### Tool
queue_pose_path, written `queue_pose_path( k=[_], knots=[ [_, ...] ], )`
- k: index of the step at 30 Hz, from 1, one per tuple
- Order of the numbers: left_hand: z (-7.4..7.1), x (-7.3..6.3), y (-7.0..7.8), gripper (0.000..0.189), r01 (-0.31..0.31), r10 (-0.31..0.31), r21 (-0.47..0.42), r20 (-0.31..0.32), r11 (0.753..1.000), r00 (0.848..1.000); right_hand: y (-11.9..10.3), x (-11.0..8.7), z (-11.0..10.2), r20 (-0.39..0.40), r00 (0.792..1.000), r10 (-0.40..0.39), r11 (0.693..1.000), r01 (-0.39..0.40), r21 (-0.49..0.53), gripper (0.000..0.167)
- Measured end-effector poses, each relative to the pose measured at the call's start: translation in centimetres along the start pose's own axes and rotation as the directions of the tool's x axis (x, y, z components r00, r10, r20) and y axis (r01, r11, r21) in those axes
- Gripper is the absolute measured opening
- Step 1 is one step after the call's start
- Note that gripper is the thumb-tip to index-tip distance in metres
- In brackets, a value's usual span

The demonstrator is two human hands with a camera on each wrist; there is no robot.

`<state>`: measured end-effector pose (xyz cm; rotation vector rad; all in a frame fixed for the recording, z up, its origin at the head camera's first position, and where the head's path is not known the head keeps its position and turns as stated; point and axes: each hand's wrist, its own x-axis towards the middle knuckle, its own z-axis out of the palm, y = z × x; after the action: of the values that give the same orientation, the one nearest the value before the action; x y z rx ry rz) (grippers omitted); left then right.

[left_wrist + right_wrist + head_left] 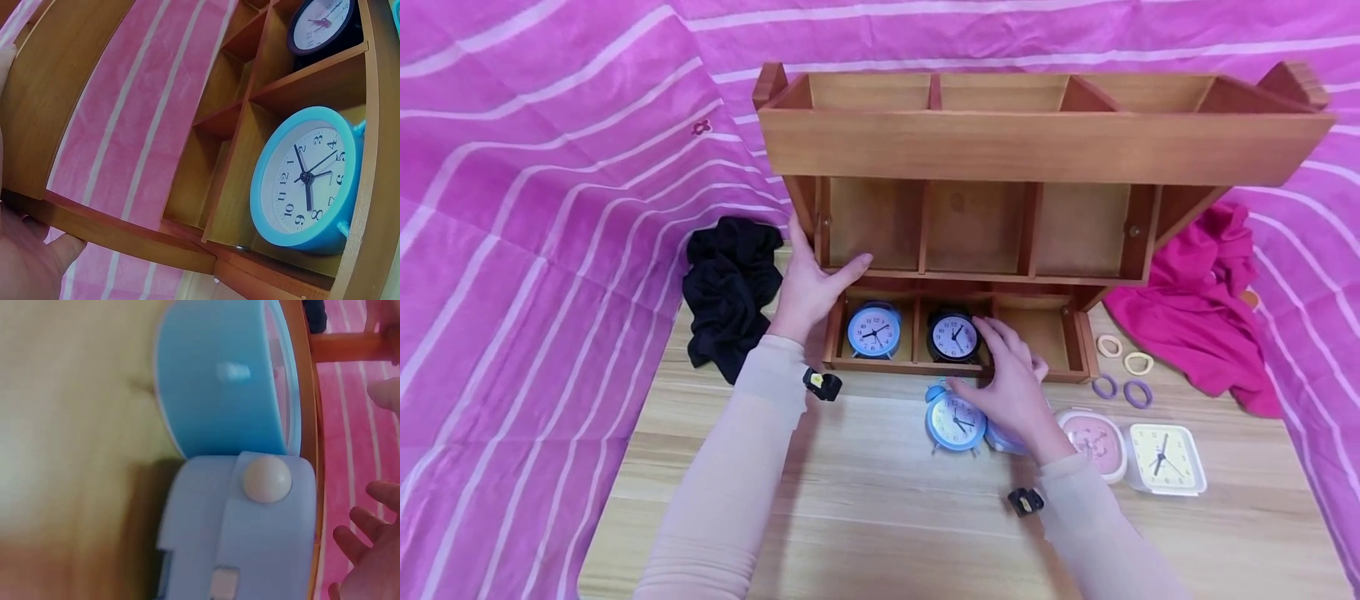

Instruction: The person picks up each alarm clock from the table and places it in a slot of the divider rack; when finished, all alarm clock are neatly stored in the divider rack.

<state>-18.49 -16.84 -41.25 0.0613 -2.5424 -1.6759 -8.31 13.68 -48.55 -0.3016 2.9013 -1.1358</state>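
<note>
Head view, nearest first: on the table (865,525) stand a blue bell clock (955,425), a lilac clock (1004,441) partly under the right hand (1012,390), a pink-faced item (1093,446) and a square white clock (1163,462). That hand looks released: relaxed fingers touch the right side of the black clock (953,338), while its thumb lies over the blue bell clock's top. The black clock stands mid-way along the bottom row of the wooden rack (1045,148), with a light blue clock (874,331) to its left. The left hand (810,290) rests at the rack's left side, thumb spread; whether it grips, I cannot tell. Seating the black clock seems the step in hand; next calls for easing those fingers off without tipping it. Farther out lie 4 rings (1138,363), magenta cloth (1202,308) and black cloth (730,292).
</note>
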Motion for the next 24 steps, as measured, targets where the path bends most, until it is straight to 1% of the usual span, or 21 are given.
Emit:
queue_pose_path(
  k=[5,9,15,20,24],
  knots=[
    [-0.1,0.0,0.1,0.115,-0.007,0.007,-0.004,0.003,1.000,1.000,-0.4,-2.5,0.2,0.003,1.000,-0.024,0.998,0.024,-0.051,0.101],
    [-0.2,0.0,0.1,0.116,0.007,-0.007,0.008,0.005,1.000,1.000,-0.9,-4.0,0.9,0.040,0.999,-0.005,0.995,0.009,-0.101,0.105],
    [-0.3,-0.1,-0.1,0.117,0.022,-0.022,0.002,0.019,1.000,1.000,-1.0,-4.7,1.8,0.078,0.996,0.047,0.988,-0.035,-0.148,0.111],
    [-0.4,-0.1,-0.1,0.120,0.026,-0.026,0.012,0.026,1.000,0.999,-1.1,-5.1,2.4,0.079,0.994,0.070,0.986,-0.057,-0.159,0.117],
    [-0.4,0.0,-0.1,0.120,0.015,-0.016,0.012,0.030,1.000,0.999,-1.1,-5.5,2.8,0.078,0.994,0.075,0.984,-0.061,-0.165,0.119]
  ],
)
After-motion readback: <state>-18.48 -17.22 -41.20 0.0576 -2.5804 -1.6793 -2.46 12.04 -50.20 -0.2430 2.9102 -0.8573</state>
